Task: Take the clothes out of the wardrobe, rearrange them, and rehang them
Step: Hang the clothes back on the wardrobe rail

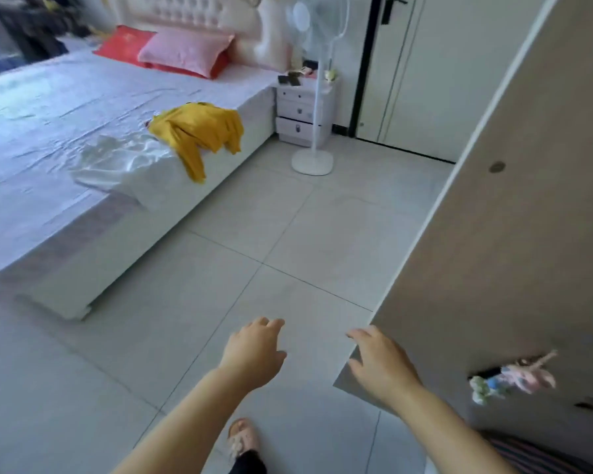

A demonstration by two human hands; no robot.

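- Nothing is being held: the left grip (254,350) is being kept wide, fingers loosely spread, over the floor (288,234) at about twelve o'clock from the body.
- The right grip (380,364) is likewise being kept wide and empty, with its fingers being stretched over the lower corner of the wardrobe door (528,200) at one o'clock. Whether the door's edge is actually being touched cannot be told.
- The task's clothing is being shown at eleven o'clock. A yellow garment (199,135) is being left crumpled at the near edge of the bed (48,131), with one part hanging over the side.
- Just beside it, toward nine o'clock, a white crumpled cloth (117,155) is being left on the bed. Whether it is a garment or bedding cannot be told.
- The wardrobe's inside and rail are not being shown, so what is hanging there cannot be told.
- The step in hand is being judged as a passage between wardrobe and bed, with at least one piece out and nothing seen rehung. The task is being taken as early to midway.
- The next move is being judged to call for one of two things. Either the door is to be taken by its edge and swung so that more clothes can be reached, or a turn is to be made toward eleven o'clock so that the yellow garment can be lifted, straightened and hung. No hanger is being shown, so one would have to be found first.
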